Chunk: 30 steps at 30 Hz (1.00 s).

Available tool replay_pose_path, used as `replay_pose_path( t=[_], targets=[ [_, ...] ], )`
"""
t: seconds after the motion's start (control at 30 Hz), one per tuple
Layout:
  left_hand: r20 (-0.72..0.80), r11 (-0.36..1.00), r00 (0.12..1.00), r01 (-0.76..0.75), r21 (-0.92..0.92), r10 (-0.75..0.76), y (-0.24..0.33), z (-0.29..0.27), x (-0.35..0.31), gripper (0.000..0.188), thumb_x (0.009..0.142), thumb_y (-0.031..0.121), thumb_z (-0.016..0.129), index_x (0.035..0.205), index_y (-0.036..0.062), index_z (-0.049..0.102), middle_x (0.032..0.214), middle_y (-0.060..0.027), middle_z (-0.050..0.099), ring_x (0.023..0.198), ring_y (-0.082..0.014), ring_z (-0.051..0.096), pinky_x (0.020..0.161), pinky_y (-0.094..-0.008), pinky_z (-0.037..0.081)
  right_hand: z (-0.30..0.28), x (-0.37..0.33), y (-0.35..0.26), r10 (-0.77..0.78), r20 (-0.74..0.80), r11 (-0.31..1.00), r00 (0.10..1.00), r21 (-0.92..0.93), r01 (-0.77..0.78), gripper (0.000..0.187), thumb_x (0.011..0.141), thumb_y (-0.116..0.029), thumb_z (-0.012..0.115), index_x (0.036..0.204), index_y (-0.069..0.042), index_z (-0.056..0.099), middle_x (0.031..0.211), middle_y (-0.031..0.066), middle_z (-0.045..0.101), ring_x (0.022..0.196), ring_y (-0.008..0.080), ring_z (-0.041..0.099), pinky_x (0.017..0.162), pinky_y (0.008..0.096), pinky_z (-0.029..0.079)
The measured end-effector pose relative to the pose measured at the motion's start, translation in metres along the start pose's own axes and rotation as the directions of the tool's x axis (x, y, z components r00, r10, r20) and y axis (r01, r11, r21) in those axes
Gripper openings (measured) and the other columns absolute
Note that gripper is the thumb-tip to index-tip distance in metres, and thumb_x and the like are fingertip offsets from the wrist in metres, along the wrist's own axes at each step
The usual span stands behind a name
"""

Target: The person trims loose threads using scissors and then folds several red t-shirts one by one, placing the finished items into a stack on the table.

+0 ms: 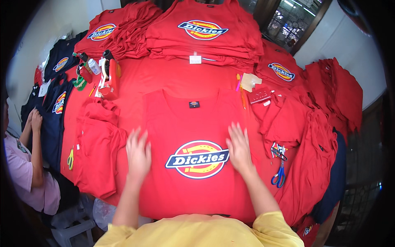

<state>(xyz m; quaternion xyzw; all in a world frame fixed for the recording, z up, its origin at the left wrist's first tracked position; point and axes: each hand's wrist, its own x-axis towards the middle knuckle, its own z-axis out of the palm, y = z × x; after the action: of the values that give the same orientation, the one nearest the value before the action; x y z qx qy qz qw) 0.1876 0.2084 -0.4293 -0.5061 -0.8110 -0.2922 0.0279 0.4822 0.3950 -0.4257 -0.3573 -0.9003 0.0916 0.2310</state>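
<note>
A red sleeveless shirt (185, 123) with a printed oval logo lies spread flat in front of me, its neckline pointing away. My left hand (138, 150) is at the shirt's left side, fingers stretched out and slightly blurred. On the opposite side, my right hand (238, 146) has its fingers spread beside the logo's right end. Neither hand grips anything. Blue-handled scissors (279, 175) lie to the right of my right arm, and a crumpled red garment (98, 152) lies left of my left hand.
Tall stacks of red shirts (205, 49) stand at the back. A red tape dispenser (110, 78) and small bottles (94, 66) are at the back left. Yellow scissors (70, 159) lie near the left edge. More red garments (308, 148) heap rightward. Far left, a co-worker's hands (35, 119) touch dark garments.
</note>
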Motion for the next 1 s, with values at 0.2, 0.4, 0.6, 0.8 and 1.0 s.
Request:
replay_pose_path(
  t=[0.2, 0.4, 0.6, 0.8, 1.0],
  targets=[
    [0.204, 0.974, 0.975, 0.045, 0.224, -0.092, 0.023, -0.010, -0.117, 0.057, 0.090, 0.031, 0.060, 0.141, 0.0115, 0.046, 0.155, -0.0146, 0.026, 0.145, -0.0364, 0.015, 0.115, -0.0573, 0.010, -0.016, -0.156, -0.032, 0.237, 0.080, 0.960, 0.968, -0.169, -0.221, 0.052, 0.092, -0.024, 0.057, 0.138, -0.003, 0.046, 0.149, 0.0169, 0.037, 0.142, 0.0355, 0.026, 0.116, 0.0560, 0.013],
    [0.207, 0.951, 0.972, 0.040, 0.307, -0.108, 0.014, -0.008, -0.124, 0.063, 0.091, 0.040, 0.056, 0.146, 0.0123, 0.039, 0.157, -0.0126, 0.022, 0.146, -0.0353, 0.013, 0.115, -0.0591, 0.006, -0.010, -0.166, -0.028, 0.258, 0.069, 0.943, 0.964, -0.237, -0.236, 0.056, 0.092, -0.032, 0.057, 0.141, -0.007, 0.044, 0.152, 0.0157, 0.032, 0.143, 0.0355, 0.022, 0.115, 0.0574, 0.012],
    [0.077, 0.957, 0.993, 0.064, 0.285, -0.090, -0.001, -0.004, -0.140, 0.065, 0.091, 0.040, 0.057, 0.143, 0.0058, 0.041, 0.156, -0.0133, 0.025, 0.146, -0.0318, 0.017, 0.114, -0.0601, 0.008, -0.012, -0.173, -0.030, 0.261, 0.046, 0.939, 0.964, -0.243, -0.243, 0.053, 0.093, -0.029, 0.057, 0.140, -0.008, 0.046, 0.151, 0.0152, 0.033, 0.144, 0.0359, 0.021, 0.116, 0.0561, 0.010],
    [0.072, 0.988, 0.997, -0.013, 0.154, 0.002, 0.040, 0.004, -0.115, 0.056, 0.091, 0.028, 0.059, 0.140, 0.0038, 0.045, 0.154, -0.0155, 0.028, 0.145, -0.0372, 0.017, 0.116, -0.0565, 0.010, -0.023, -0.142, -0.029, 0.119, -0.049, 0.987, 0.992, -0.105, -0.123, 0.046, 0.091, -0.020, 0.058, 0.131, 0.001, 0.051, 0.144, 0.0204, 0.040, 0.142, 0.0397, 0.023, 0.115, 0.0571, 0.013],
    [0.042, 0.996, 0.996, 0.079, 0.050, -0.081, 0.024, 0.041, -0.033, 0.055, 0.097, 0.033, 0.051, 0.144, 0.0075, 0.041, 0.156, -0.0160, 0.022, 0.146, -0.0341, 0.014, 0.117, -0.0522, 0.012, 0.010, -0.036, 0.000, 0.120, -0.055, 0.992, 0.991, 0.044, -0.117, 0.047, 0.096, -0.023, 0.051, 0.137, 0.000, 0.046, 0.151, 0.0185, 0.032, 0.142, 0.0385, 0.023, 0.117, 0.0509, 0.017]
  ],
)
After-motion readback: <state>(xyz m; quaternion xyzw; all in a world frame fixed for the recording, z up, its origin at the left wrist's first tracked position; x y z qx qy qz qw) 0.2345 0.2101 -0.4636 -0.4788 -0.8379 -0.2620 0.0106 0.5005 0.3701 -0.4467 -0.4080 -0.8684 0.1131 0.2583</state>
